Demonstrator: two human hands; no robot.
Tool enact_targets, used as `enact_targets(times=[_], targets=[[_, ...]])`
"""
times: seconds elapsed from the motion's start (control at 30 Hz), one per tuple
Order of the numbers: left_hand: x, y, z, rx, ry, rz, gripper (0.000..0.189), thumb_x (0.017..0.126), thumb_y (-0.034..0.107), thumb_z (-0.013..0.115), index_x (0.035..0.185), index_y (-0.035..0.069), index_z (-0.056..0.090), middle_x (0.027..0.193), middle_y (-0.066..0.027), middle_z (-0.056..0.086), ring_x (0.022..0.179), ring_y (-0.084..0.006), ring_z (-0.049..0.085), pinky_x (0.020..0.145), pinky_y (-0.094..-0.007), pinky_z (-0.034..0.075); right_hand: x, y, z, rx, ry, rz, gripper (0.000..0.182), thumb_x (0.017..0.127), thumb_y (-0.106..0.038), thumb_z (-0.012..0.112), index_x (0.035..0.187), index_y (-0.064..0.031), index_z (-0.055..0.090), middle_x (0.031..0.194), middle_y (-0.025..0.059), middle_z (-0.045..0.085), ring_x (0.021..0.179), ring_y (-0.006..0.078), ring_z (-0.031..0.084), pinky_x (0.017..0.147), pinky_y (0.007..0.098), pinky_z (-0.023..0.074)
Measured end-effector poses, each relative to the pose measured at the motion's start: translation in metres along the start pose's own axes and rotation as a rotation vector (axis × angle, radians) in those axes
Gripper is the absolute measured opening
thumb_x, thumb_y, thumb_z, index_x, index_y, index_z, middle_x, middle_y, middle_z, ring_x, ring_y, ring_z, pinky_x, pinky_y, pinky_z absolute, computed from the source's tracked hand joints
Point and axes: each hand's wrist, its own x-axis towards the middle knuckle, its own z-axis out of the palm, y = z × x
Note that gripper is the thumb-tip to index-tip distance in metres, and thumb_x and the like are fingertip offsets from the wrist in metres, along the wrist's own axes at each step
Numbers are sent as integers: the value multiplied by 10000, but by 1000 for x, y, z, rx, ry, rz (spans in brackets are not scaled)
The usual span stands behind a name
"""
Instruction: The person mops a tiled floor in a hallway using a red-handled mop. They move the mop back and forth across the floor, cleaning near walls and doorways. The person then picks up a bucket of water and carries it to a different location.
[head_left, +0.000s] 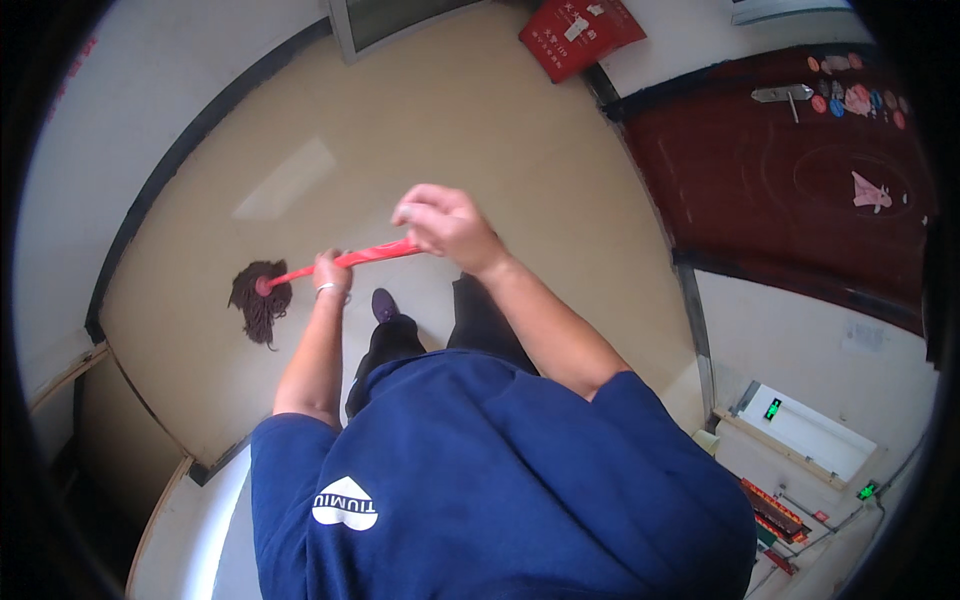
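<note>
A string mop's dark brown head (260, 300) lies on the tan floor (465, 120) to the left. Its red handle (375, 253) slants up toward the right. My left hand (332, 271) is closed round the lower part of the handle, with a light band at the wrist. Over the handle's upper end is my right hand (444, 225), its fingers curled; whether they grip the handle cannot be told, as the hand hides that part. One dark shoe (384, 305) shows below the handle.
A red fire equipment box (581, 37) stands against the wall at the top. To the right is a dark red door (750, 180) with a metal handle (782, 94). A dark baseboard (161, 169) curves along the left wall. At lower left is a doorway's wooden edge (161, 502).
</note>
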Motion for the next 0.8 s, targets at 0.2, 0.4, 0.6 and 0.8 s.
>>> enact_targets(times=[0.2,0.4,0.6,0.8], targets=[[26,207,52,63,-256,179,238,808,330,606,889,110,647,1006,-182,579,928,-378,574,816,-433,463,-65,-66,-136,-36,345,-98,177,897,-88,443,826,28,557,468,-35,339,398,59,307,521,247,388],[26,406,152,182,-481,512,228,808,310,593,932,121,626,1049,-162,563,954,-365,565,840,-425,459,-152,-109,-258,66,746,-346,178,905,-62,431,797,37,531,487,-28,324,411,60,283,513,269,370],[-3,547,250,265,-543,819,205,787,281,601,956,166,616,974,-75,588,1012,-267,547,845,-408,463,-203,-131,-315,-97,1011,-465,169,906,-50,409,799,28,514,491,-28,323,420,56,277,503,249,347],[-47,618,307,191,-643,1163,174,712,225,650,868,150,630,924,-56,604,1005,-237,538,870,-388,438,-227,-141,-341,-360,1208,-516,114,897,-31,430,851,42,505,526,-7,389,430,53,317,440,210,296]])
